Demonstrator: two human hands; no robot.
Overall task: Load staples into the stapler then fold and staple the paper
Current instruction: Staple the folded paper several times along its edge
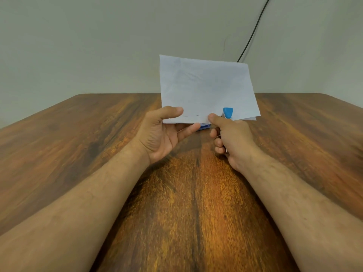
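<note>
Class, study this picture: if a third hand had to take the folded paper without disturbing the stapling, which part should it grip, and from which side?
Probably the far top edge of the folded paper, coming from above. That edge stands free in the air, while the near edge is taken: the left hand pinches its left corner and the right hand holds the blue stapler onto it towards the right.

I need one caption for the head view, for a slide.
Left hand holds folded paper; right hand grips blue stapler on its edge.
</note>
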